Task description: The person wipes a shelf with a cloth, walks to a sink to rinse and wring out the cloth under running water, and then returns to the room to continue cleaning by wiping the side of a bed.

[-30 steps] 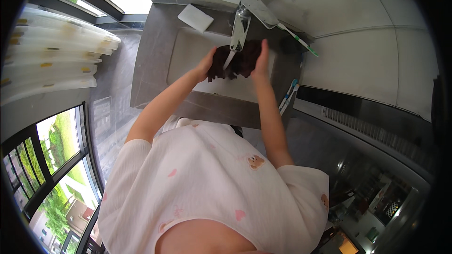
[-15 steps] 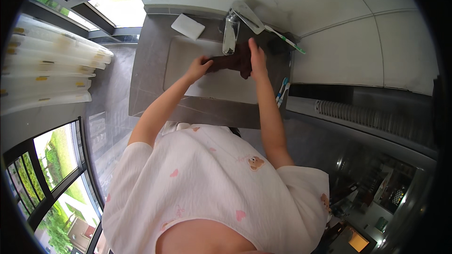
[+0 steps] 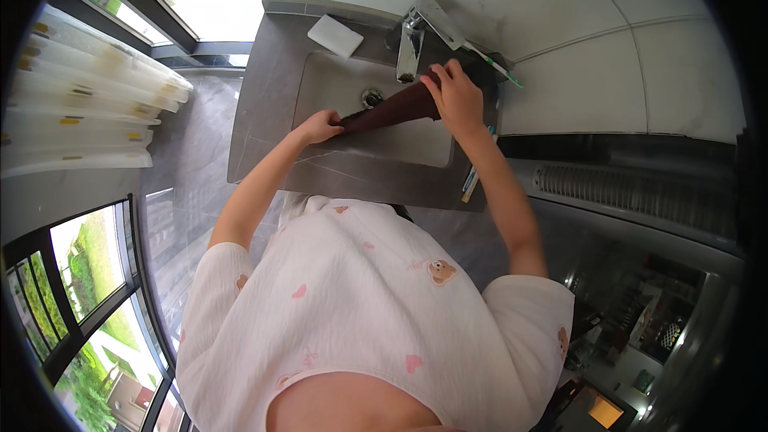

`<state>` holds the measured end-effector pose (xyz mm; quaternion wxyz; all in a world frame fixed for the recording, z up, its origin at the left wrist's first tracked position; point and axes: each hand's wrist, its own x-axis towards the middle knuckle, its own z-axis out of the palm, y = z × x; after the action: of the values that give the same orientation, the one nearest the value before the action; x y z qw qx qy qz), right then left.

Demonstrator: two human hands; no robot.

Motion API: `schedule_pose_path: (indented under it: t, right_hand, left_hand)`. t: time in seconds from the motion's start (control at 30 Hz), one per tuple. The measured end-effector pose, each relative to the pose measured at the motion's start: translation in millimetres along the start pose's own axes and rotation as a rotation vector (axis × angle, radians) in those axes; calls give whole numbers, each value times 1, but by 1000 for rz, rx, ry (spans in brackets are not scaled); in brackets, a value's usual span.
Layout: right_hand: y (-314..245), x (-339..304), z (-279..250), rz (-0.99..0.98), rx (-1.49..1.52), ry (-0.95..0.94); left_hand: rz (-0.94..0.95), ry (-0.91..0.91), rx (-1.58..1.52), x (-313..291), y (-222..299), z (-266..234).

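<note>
A dark maroon cloth [image 3: 392,109] is stretched at a slant over the sink [image 3: 318,84], between my two hands. My left hand [image 3: 320,126] pinches its narrow, gathered end near the basin's left front edge. On the other side, my right hand [image 3: 458,102] grips the wider end, higher up and close to the tap [image 3: 410,52]. The cloth hangs clear of the metal drain [image 3: 372,98], which shows behind it. Part of the wide end is hidden by my right fingers.
A white rectangular block [image 3: 335,36] lies on the grey counter [image 3: 260,120] behind the sink. One green-and-white toothbrush [image 3: 498,66] rests right of the tap; more toothbrushes [image 3: 470,182] lie at the counter's right edge. A patterned curtain [image 3: 96,100] hangs at the left.
The bunched cloth has been pulled out into a long taut strip. My right hand has moved right, and my left hand slightly left and down. The drain has come into sight.
</note>
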<state>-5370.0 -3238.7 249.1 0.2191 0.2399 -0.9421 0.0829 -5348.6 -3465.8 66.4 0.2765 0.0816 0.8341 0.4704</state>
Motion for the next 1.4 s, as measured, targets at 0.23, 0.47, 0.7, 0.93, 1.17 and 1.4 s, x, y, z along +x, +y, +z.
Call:
schedule_pose_path:
  t: [0.23,0.47,0.7,0.93,1.17,1.4]
  right_hand:
    - [-36,57,-36,-223,-57,21]
    - [-53,75,-56,-382,-10,48]
    - [-73,88,-52,-476,67,111]
    - [-21,39,-31,46,429,359]
    - [9,-88,77,1473,1435,415]
    - [-55,-75,155,1900,1785,78]
  left_hand:
    - [6,-196,-196,4,29,-18]
    - [342,-188,-219,-39,126,-74]
    - [628,-161,-354,-7,115,-36]
    - [343,-43,-26,-22,100,-46]
    - [280,9,443,-41,141,-57]
    - [363,131,465,-39,166,-61]
